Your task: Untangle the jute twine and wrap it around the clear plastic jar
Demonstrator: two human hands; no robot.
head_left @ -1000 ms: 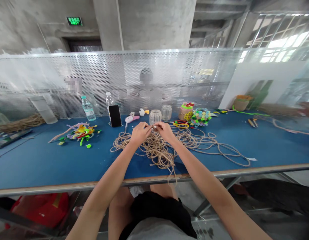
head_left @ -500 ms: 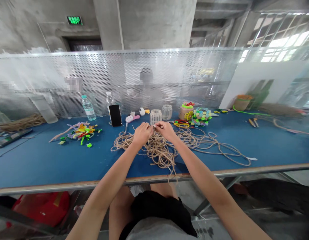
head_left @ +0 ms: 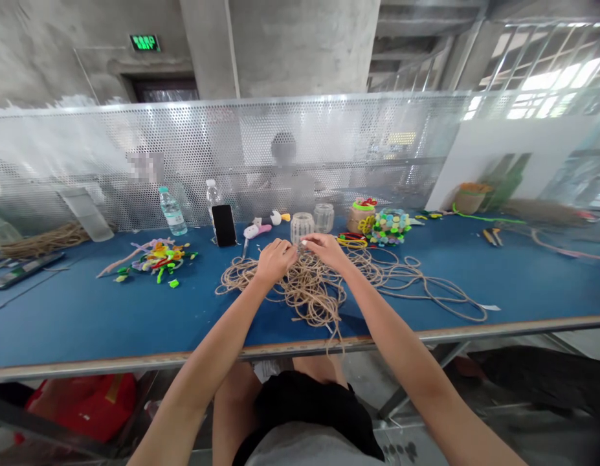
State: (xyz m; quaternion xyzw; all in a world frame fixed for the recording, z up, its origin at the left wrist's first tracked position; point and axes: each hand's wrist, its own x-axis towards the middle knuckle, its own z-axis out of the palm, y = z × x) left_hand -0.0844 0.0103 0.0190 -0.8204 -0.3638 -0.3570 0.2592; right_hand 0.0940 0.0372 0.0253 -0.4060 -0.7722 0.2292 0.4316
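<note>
A loose tangle of jute twine lies on the blue tabletop, with long loops trailing to the right. My left hand rests on top of the tangle, its fingers curled around strands. My right hand pinches a strand close to my left fingertips, and the two hands almost touch. A small glass jar stands just beyond my fingers. Part of the tangle is hidden under my hands and wrists.
Left of the twine lie colourful pipe cleaners. A black phone and water bottles stand at the back, with a pipe-cleaner craft to the right. A person sits behind a perforated metal screen.
My hands have drawn slightly apart, with my right hand shifted a little to the right. The twine pile looks nearly unchanged.
</note>
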